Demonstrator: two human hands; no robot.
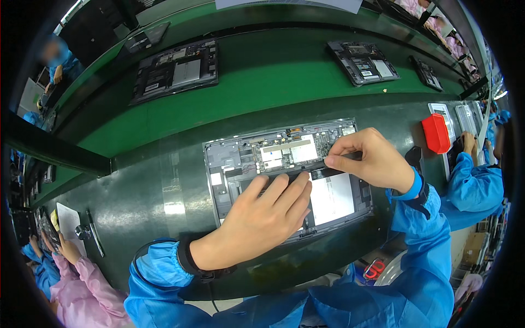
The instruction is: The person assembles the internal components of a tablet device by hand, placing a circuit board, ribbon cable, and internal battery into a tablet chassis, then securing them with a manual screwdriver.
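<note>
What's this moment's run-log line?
left hand: spread over uncovered laptop base | right hand: pinched near circuit board, grip unclear | red bin: right of laptop base

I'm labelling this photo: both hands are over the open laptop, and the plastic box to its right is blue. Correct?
The colour is wrong: the head view shows the plastic box to the right is red. The left hand and right hand are over the open laptop, as stated.
</note>
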